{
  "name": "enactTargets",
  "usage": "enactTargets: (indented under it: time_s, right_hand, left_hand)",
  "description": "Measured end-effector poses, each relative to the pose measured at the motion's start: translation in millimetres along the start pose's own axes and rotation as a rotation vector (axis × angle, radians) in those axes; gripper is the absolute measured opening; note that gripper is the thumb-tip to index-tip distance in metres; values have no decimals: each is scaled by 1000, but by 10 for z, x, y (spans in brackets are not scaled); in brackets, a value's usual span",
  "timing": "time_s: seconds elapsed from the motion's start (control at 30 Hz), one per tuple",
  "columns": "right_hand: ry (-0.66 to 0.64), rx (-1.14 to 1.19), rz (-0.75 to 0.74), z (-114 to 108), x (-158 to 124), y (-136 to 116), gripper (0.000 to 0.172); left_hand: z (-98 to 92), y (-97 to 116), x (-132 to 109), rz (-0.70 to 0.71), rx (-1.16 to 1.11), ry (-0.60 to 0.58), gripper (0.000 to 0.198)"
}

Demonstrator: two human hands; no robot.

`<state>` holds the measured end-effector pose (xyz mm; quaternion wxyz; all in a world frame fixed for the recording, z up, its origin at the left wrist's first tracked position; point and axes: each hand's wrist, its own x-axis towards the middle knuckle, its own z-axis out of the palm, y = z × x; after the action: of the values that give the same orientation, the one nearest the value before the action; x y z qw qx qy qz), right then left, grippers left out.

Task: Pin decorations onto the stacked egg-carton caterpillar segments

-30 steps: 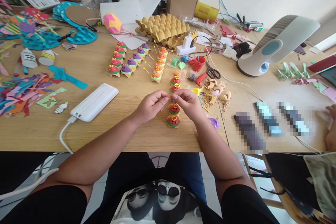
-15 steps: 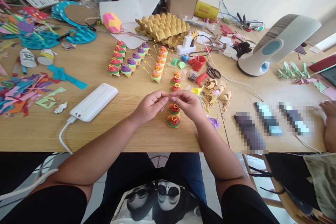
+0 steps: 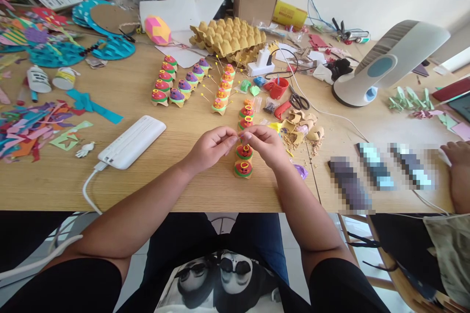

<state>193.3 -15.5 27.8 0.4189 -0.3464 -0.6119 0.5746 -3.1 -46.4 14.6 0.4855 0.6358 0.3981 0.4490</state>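
Both of my hands meet over a row of red and green egg-carton figures [image 3: 243,168] that runs away from me, each with a yellow ring on top. My left hand [image 3: 215,149] is pinched at thumb and forefinger. My right hand [image 3: 265,144] pinches too, its fingertips almost touching the left ones. A tiny purplish bit shows between the fingertips, too small to name. Part of the row is hidden under my hands. Farther off stand red egg-carton figures [image 3: 163,80], purple ones [image 3: 184,86] and orange ones [image 3: 220,98] stuck with yellow-headed pins.
Right of the row lie carton scraps [image 3: 299,127], scissors [image 3: 298,100] and a red cup [image 3: 277,88]. A white power bank [image 3: 132,142] sits at left near paper strips [image 3: 33,129]. Egg trays [image 3: 227,39] and a white lamp-like device [image 3: 385,66] stand behind. Another person's hand [image 3: 457,156] rests at right.
My fingertips have drawn slightly apart, and the right fingers have curled in more. The other person's hand at the right edge has shifted a little.
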Motion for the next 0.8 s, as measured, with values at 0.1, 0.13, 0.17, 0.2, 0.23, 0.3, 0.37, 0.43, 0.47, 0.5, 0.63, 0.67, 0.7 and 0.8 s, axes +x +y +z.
enactTargets:
  time_s: [0.1,0.13,0.17,0.2,0.23,0.3,0.37,0.43,0.47,0.5,0.63,0.67,0.7,0.8]
  right_hand:
    - [20,-31,2,13,3,3,45]
    - [26,-50,-4,15,2,4,46]
    - [32,-73,-13,17,0,4,46]
    - [36,-98,-24,19,-4,3,47]
    - [42,-121,-36,23,-8,1,48]
    - [57,-156,-62,34,-19,-4,48]
    - [76,-185,-81,48,-29,-6,48]
    - [87,-209,-90,58,-33,-6,47]
    - [88,-215,-92,59,-33,-6,48]
    - [89,-216,-94,57,-30,-5,48]
    - [54,-152,-64,25,-12,-8,50]
    - [38,-120,-46,18,-7,-8,50]
    - [22,-91,-28,12,-3,-7,50]
    - [15,-37,1,13,3,10,46]
  left_hand:
    - [2,-3,-2,-8,10,6,31]
    - [2,-6,-3,-12,12,8,31]
    - [2,-8,-3,-14,14,10,31]
    - [2,-10,-4,-16,15,13,30]
    - [2,-11,-5,-19,18,16,30]
    - [2,-14,-6,-23,29,23,30]
    - [4,-17,-8,-27,41,26,29]
    - [6,-20,-8,-30,47,28,29]
    - [7,-22,-7,-31,44,31,29]
    - [7,-23,-6,-31,41,32,29]
    - [2,-24,0,-24,24,29,31]
    - [1,-25,1,-23,20,26,31]
    - [1,-27,1,-22,15,24,32]
    - [4,-35,0,-22,3,23,31]
